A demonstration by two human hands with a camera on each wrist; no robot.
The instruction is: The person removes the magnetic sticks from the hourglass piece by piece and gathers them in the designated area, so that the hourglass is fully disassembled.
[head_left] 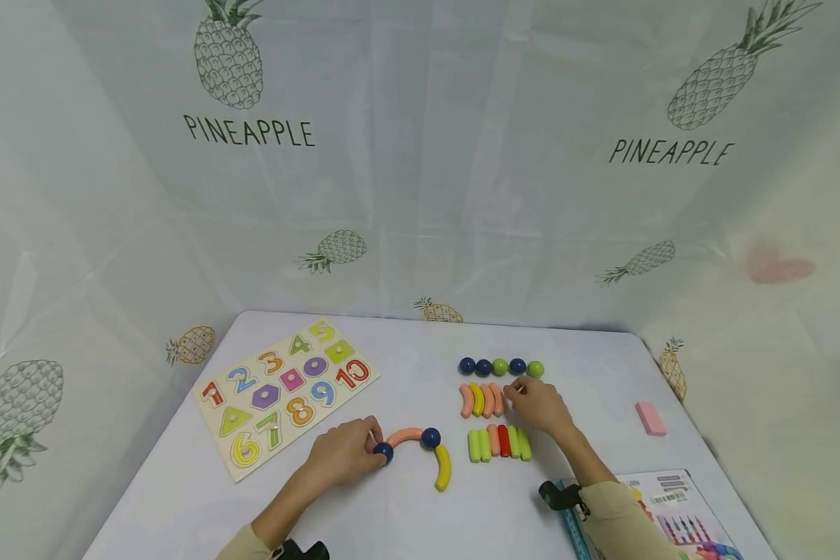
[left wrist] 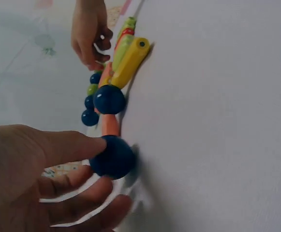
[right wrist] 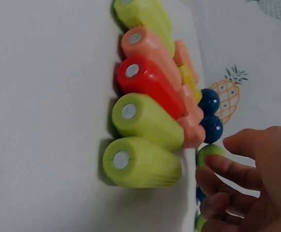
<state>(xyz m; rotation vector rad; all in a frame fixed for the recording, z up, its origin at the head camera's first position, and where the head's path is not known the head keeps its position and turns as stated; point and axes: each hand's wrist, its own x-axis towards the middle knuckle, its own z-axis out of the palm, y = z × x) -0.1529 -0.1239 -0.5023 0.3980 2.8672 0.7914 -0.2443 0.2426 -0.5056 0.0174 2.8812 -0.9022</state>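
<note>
My left hand [head_left: 346, 451] pinches a dark blue magnetic ball [left wrist: 113, 157] between thumb and fingers. That ball sits at the left end of a chain: a salmon curved rod [head_left: 404, 435], a second blue ball [head_left: 430, 438] and a yellow curved rod [head_left: 443, 468] angled toward the front. Over the right end of a row of salmon and yellow curved rods [head_left: 477, 399] is my right hand [head_left: 539, 403]. Its fingers are loosely bent with a gap between thumb and index finger, holding nothing, in the right wrist view; a green ball [right wrist: 210, 151] shows behind them.
Blue and green balls [head_left: 500, 367] line up at the back. Green, salmon and red straight rods [head_left: 504, 442] lie in front of the curved ones. A wooden number puzzle board [head_left: 287, 393] lies left, a pink block [head_left: 649, 418] right, and a printed box [head_left: 679, 505] front right.
</note>
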